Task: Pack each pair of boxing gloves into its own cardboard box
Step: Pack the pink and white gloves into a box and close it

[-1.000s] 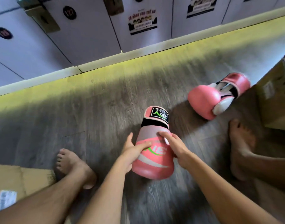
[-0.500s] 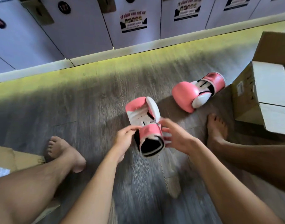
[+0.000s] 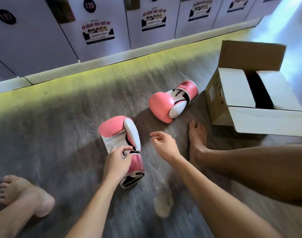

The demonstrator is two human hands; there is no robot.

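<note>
Head view: fingers of the left hand point(image 3: 117, 163) pinch the near glove point(image 3: 116, 133) at its wrist; right hand point(image 3: 164, 146) hovers, fingers loosely spread.

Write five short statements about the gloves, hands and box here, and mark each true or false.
1. The left hand grips the near pink-and-white boxing glove near its cuff. True.
2. The far pink boxing glove lies on the grey wooden floor, no hand on it. True.
3. The brown cardboard box is open at the top. True.
4. The right hand holds a glove. False: it is open, holding nothing.
5. One glove lies inside the box. False: both lie outside it on the floor.
</note>
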